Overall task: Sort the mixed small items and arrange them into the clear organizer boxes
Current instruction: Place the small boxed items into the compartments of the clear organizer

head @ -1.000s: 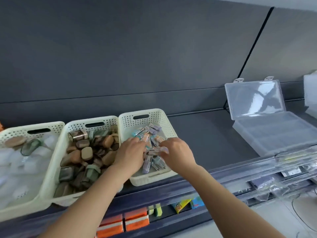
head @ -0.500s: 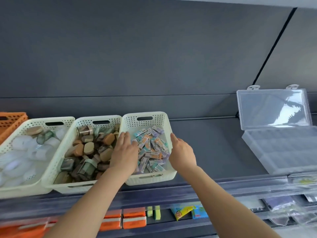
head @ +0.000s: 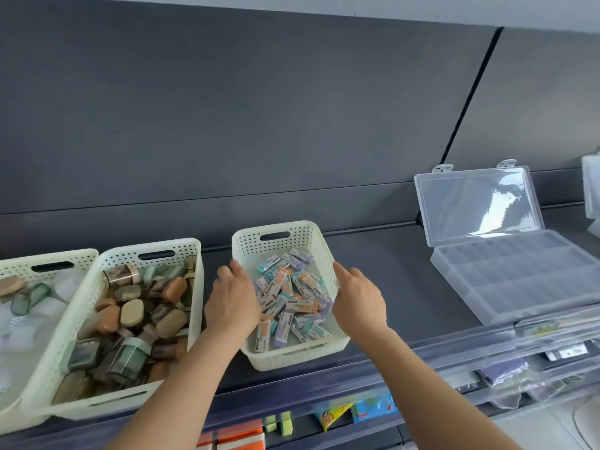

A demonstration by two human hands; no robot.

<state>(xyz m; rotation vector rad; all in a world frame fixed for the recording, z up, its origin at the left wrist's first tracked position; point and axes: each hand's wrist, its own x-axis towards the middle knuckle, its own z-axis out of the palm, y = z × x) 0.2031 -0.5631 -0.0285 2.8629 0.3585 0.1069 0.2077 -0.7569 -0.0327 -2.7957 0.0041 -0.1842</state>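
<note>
A small white perforated basket (head: 246, 241) of pastel wrapped erasers (head: 292, 300) stands on the dark shelf, a gap apart from the basket to its left. My left hand (head: 232, 300) grips its left wall and my right hand (head: 357, 297) grips its right wall, thumbs at the rim and fingers outside. To the right lies a clear organizer box (head: 519, 280) with several compartments that look bare. Its lid (head: 477, 203) stands open against the back panel.
A middle basket (head: 107, 274) holds brown, tan and green small cases. A left basket (head: 48, 258) holds white pieces. A clear rail (head: 454, 345) runs along the shelf front, with packaged goods (head: 373, 407) below. Another clear box (head: 592, 190) shows at the right edge.
Both hands left the erasers and took the basket by its sides. The eraser basket has slid right, opening a gap from the middle basket.
</note>
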